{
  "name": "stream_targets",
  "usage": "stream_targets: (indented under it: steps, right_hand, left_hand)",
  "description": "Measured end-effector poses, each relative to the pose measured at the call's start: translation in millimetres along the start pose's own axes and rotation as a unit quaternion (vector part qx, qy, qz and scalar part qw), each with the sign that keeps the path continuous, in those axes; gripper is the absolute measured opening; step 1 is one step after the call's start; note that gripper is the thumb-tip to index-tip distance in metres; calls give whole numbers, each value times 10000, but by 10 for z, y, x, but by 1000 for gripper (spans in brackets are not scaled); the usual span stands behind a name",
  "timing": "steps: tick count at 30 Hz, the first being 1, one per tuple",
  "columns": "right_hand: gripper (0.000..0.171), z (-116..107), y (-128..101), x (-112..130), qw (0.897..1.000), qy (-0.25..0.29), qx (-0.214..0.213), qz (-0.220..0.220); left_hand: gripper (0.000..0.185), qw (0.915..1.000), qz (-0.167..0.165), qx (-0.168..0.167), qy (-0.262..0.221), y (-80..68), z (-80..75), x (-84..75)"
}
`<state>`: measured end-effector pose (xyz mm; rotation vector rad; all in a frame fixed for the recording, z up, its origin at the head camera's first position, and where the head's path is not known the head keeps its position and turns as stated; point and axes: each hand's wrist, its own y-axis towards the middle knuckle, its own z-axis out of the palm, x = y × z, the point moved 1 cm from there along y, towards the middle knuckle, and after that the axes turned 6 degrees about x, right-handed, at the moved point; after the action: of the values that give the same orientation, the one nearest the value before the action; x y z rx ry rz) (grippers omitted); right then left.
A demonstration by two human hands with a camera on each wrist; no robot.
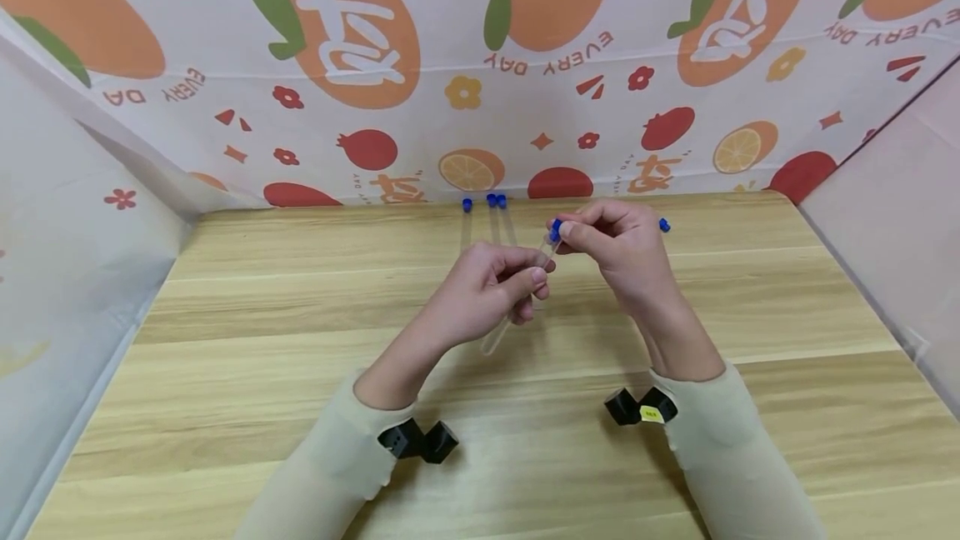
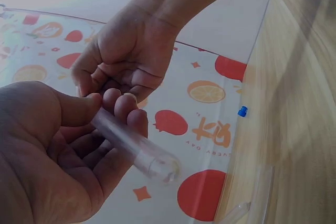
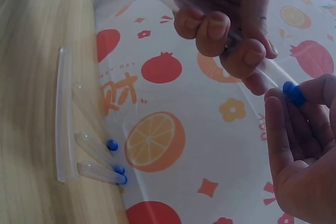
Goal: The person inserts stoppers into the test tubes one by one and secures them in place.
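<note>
While the left hand (image 1: 491, 290) sits just left of centre in the head view, its curled fingers grip a clear tube (image 1: 517, 307) that slants from lower left up to the right above the wooden table (image 1: 247, 340). At the tube's upper end, the right hand (image 1: 618, 244) pinches a blue cap (image 1: 555, 229) between thumb and fingertips. Behind both hands, three capped tubes (image 1: 491, 219) lie side by side at the table's far edge, and another blue cap (image 1: 664, 225) shows just right of the right hand
</note>
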<state>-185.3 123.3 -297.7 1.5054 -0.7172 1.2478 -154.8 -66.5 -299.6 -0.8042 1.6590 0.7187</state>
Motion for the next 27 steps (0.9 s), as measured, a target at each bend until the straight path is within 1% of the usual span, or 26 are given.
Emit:
stream_targets:
  steps: [4, 7, 9, 11, 13, 15, 19, 21, 24, 27]
  right_hand:
    - [17, -28, -16, 23, 10000, 74, -3, -8]
    - [20, -47, -16, 42, 9991, 363, 150, -182]
    - [22, -61, -13, 49, 9971, 606, 284, -366]
    - [23, -74, -13, 57, 9948, 795, 382, -516]
    - [25, -85, -11, 61, 9934, 902, 419, -579]
    - [24, -89, -7, 65, 9936, 906, 385, -558]
    - [22, -86, -4, 78, 9961, 743, 246, -397]
    - [21, -82, -8, 87, 9966, 717, 187, -360]
    - [22, -72, -19, 107, 9958, 791, 192, -428]
    - [22, -65, -29, 122, 9936, 938, 284, -570]
  left_hand:
    - [17, 9991, 17, 145, -399, 3, 15, 13]
    - [25, 9960, 8, 420, -783, 0, 10, 9]
    - [30, 9925, -23, 633, -1046, -2, 2, 0]
    - [34, 9895, -20, 824, -1191, -2, -5, -7]
    - [35, 9878, -13, 916, -1259, -7, -11, -18]
    - [33, 9883, -23, 876, -1251, -13, -20, -20]
    - [28, 9907, -69, 627, -1208, -26, -29, -34]
    - [27, 9911, -53, 574, -1201, -27, -27, -45]
    - [28, 9907, 44, 634, -1202, -36, -21, -66]
    - [29, 9893, 171, 772, -1226, -53, -14, -96]
